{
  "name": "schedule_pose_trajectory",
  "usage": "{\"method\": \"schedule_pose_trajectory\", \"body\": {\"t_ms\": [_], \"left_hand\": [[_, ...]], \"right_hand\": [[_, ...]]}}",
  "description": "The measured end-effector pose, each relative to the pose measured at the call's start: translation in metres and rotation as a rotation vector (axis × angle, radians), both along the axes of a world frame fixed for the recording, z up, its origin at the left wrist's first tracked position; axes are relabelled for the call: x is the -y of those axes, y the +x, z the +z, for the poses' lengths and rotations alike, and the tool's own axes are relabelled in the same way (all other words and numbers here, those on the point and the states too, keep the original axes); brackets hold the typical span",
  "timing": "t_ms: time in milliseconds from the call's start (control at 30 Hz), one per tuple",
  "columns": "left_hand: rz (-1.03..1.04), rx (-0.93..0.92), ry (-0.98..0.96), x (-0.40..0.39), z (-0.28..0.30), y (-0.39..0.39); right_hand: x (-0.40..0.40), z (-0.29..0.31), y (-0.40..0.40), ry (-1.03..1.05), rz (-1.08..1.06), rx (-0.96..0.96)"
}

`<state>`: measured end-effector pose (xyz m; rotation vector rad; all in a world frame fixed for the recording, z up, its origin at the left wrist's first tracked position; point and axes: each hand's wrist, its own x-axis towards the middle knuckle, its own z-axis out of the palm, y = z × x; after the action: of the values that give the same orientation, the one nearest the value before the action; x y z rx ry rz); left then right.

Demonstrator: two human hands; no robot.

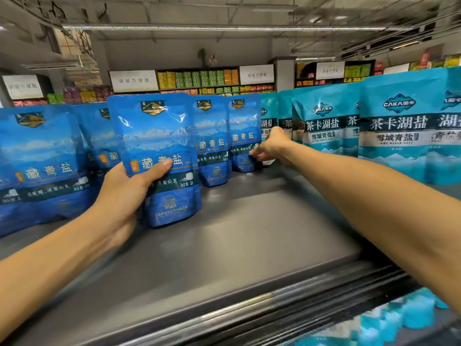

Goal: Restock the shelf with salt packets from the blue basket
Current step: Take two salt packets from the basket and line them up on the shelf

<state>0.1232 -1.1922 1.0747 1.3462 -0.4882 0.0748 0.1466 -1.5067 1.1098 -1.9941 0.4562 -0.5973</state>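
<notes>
My left hand [129, 191] grips a dark blue salt packet [162, 151] by its lower left side, thumb across the front, holding it upright on the grey shelf [249, 233]. My right hand [272, 148] reaches far back and pinches the lower right edge of another dark blue salt packet [243, 131] standing in the row. More dark blue packets [212, 138] stand between these two, and another [37, 166] stands at the left. The blue basket is out of view.
Teal salt packets [399, 126] stand in a row on the right half of the shelf. A lower shelf with teal packets [399, 318] shows at the bottom right. Shelves of other goods [199, 79] line the far wall.
</notes>
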Motion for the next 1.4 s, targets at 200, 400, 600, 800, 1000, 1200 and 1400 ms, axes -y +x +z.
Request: {"method": "schedule_pose_trajectory", "body": {"t_ms": [200, 400, 600, 800, 1000, 1200, 1400], "left_hand": [[0.008, 0.009, 0.037, 0.002, 0.005, -0.007], [-0.085, 0.011, 0.022, 0.013, 0.019, -0.031], [-0.193, 0.025, 0.025, 0.043, 0.027, -0.063], [-0.235, 0.011, 0.064, 0.063, 0.028, -0.071], [-0.133, 0.013, 0.283, 0.036, 0.029, -0.054], [0.126, 0.104, 0.278, -0.029, 0.023, -0.024], [0.231, 0.172, 0.319, -0.057, 0.010, -0.014]], "right_hand": [[-0.023, 0.010, -0.042, -0.161, 0.109, -0.096], [-0.076, 0.027, -0.115, -0.177, 0.598, -0.136], [-0.114, 0.006, -0.139, 0.115, 0.599, 0.116], [-0.093, -0.002, -0.142, 0.162, 0.525, 0.239], [-0.046, -0.007, -0.122, 0.174, 0.353, 0.201], [0.000, -0.003, -0.085, 0.207, 0.213, 0.184], [0.004, -0.004, -0.052, 0.273, 0.147, 0.199]]}}
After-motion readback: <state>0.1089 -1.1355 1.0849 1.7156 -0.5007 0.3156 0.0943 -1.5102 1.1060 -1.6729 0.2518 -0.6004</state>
